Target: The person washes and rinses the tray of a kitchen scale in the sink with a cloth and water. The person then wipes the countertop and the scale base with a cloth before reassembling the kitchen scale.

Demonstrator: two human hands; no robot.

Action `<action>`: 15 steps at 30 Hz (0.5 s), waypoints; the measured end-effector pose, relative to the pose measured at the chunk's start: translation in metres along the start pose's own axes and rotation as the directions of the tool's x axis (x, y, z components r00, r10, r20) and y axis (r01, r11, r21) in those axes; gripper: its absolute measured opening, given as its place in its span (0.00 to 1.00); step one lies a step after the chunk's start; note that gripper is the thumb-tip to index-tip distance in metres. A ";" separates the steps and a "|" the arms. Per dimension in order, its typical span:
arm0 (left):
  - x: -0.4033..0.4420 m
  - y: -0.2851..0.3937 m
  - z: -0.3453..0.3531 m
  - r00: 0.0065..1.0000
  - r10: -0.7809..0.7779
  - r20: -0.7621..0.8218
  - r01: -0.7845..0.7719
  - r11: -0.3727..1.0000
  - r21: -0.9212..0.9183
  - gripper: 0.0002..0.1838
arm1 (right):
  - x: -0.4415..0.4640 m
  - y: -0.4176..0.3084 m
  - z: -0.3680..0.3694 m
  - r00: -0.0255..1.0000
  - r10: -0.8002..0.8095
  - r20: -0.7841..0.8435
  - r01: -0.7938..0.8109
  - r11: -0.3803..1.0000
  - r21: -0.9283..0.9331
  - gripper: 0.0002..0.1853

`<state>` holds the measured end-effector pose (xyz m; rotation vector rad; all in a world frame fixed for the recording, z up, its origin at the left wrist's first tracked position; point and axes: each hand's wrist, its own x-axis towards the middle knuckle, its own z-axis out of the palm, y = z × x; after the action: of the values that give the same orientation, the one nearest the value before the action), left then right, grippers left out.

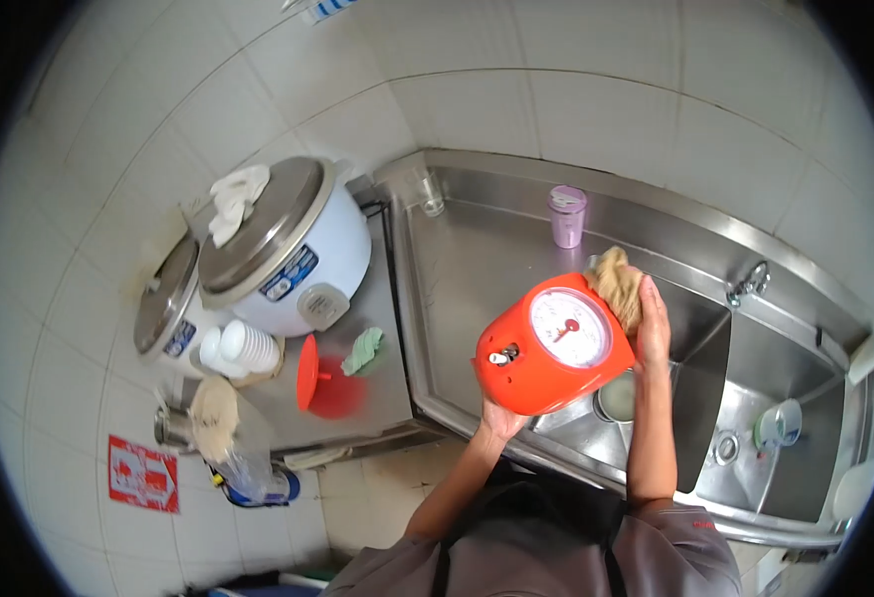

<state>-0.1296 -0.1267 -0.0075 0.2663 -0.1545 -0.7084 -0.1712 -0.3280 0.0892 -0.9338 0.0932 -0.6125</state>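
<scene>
An orange-red dial scale (524, 373) is held up over the front of the steel sink counter, its round white dial facing up. My left hand (501, 418) supports it from below at its lower left end, fingers mostly hidden beneath. On the right, my right hand (653, 323) presses a tan cloth (616, 284) against the scale's upper right side. Behind the scale stands a lilac cup (568, 216) with a lid.
Two large cookers (342, 249) stand at the left, with stacked white cups (248, 346), a red plate-like piece (307, 371) and a green cloth (364, 351) near them. At right are two sink basins (755, 398), a faucet (748, 284) and a bowl (779, 424).
</scene>
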 end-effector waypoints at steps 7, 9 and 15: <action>-0.012 0.019 -0.025 0.953 0.223 -0.204 -0.173 0.955 0.240 0.39 | -0.039 0.022 0.084 0.951 -0.009 0.310 0.250 0.612 -0.750 0.15; -0.031 0.034 -0.035 0.940 0.295 -0.172 -0.263 0.946 0.187 0.38 | -0.042 0.029 0.098 0.957 0.081 0.279 0.140 0.711 -0.689 0.16; -0.146 0.096 -0.073 0.810 0.555 -0.191 -0.447 0.794 0.412 0.37 | 0.006 0.077 0.104 0.930 0.241 0.279 -0.046 0.826 -0.562 0.18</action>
<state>-0.1629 0.0527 -0.0564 0.6469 -0.0500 -0.0847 -0.0964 -0.2219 0.0938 -1.5683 0.0289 -0.2671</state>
